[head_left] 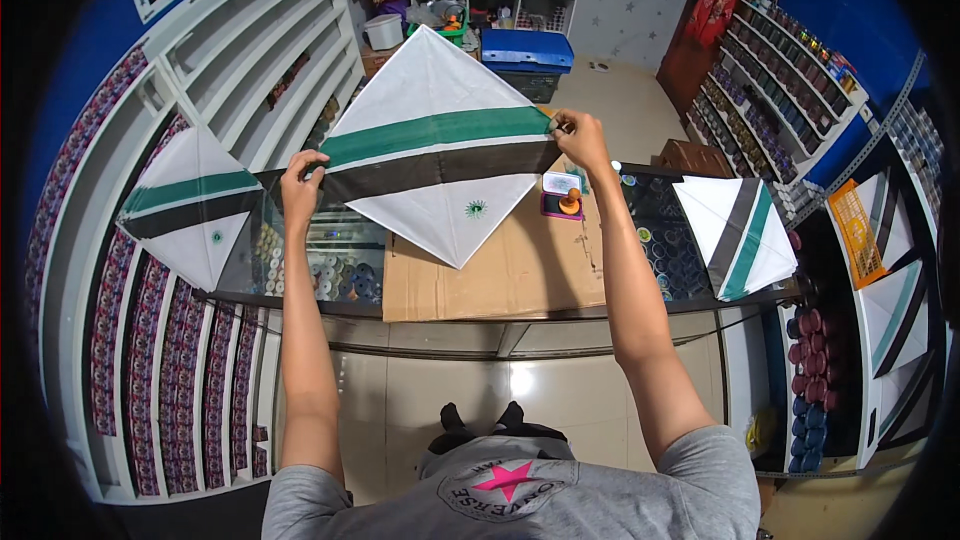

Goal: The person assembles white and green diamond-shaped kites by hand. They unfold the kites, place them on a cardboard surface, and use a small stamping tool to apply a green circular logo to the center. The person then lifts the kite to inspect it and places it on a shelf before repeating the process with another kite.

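Note:
A white diamond-shaped kite (420, 80) with a green and a black stripe hangs spread between my hands above the counter. My left hand (302, 178) pinches its left corner, and my right hand (578, 135) pinches the right corner. Near its lower tip the kite bears a small green round stamp mark. Below it lies a flat cardboard sheet (480, 292) on the glass counter. Just under my right hand stand an orange-handled stamp (569, 202) and a small ink pad (553, 206), with a white lid beside them.
At the counter's left end rests a similar kite (195, 155); more kites (760, 250) lie on the right. Spools (345, 285) sit under the glass. Shelves (250, 40) line the left wall, and a rack (770, 80) of small goods stands right. Behind is a blue-lidded box (527, 48).

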`<move>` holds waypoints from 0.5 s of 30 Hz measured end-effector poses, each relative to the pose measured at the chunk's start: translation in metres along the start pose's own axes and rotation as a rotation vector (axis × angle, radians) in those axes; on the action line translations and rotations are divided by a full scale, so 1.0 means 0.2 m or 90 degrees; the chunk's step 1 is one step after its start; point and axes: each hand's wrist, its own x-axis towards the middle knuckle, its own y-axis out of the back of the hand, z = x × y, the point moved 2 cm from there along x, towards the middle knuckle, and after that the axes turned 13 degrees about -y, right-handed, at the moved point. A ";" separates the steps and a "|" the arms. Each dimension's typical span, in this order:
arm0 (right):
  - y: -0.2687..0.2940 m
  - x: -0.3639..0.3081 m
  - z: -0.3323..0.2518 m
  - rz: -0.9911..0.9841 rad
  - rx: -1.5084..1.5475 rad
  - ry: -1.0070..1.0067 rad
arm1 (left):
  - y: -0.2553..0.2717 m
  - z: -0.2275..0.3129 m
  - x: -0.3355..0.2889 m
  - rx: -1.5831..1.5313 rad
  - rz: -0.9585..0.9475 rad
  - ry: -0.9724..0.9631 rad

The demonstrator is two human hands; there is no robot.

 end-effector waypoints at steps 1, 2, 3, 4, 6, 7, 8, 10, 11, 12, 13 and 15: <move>0.02 0.00 0.00 0.014 -0.002 0.012 | -0.01 0.03 0.00 0.006 0.003 0.007; 0.02 0.00 -0.01 0.030 -0.001 0.025 | 0.00 0.06 0.00 0.013 0.007 0.011; 0.02 0.00 -0.01 0.029 0.006 0.032 | 0.01 0.07 0.00 0.025 0.008 0.002; 0.02 -0.01 -0.02 0.028 0.012 0.038 | 0.03 0.10 0.00 0.021 0.010 -0.005; 0.02 -0.03 -0.05 0.028 0.016 0.047 | 0.05 0.13 0.00 0.008 0.014 -0.017; 0.02 -0.04 -0.07 0.028 0.016 0.049 | 0.08 0.14 0.01 0.028 0.009 -0.019; 0.01 -0.04 -0.08 0.026 0.015 0.052 | 0.09 0.14 0.01 0.015 0.013 -0.016; -0.01 -0.04 -0.11 0.040 0.005 0.050 | 0.13 0.12 0.02 -0.010 0.019 -0.011; -0.02 -0.04 -0.13 0.046 -0.001 0.048 | 0.15 0.11 0.02 -0.011 0.018 -0.014; -0.04 -0.04 -0.15 0.049 -0.004 0.048 | 0.17 0.09 0.02 -0.012 0.016 -0.017; -0.06 -0.05 -0.17 0.053 -0.007 0.048 | 0.19 0.07 0.03 -0.012 0.015 -0.021; -0.10 -0.07 -0.19 0.050 -0.020 0.040 | 0.24 0.05 0.02 -0.018 0.005 -0.010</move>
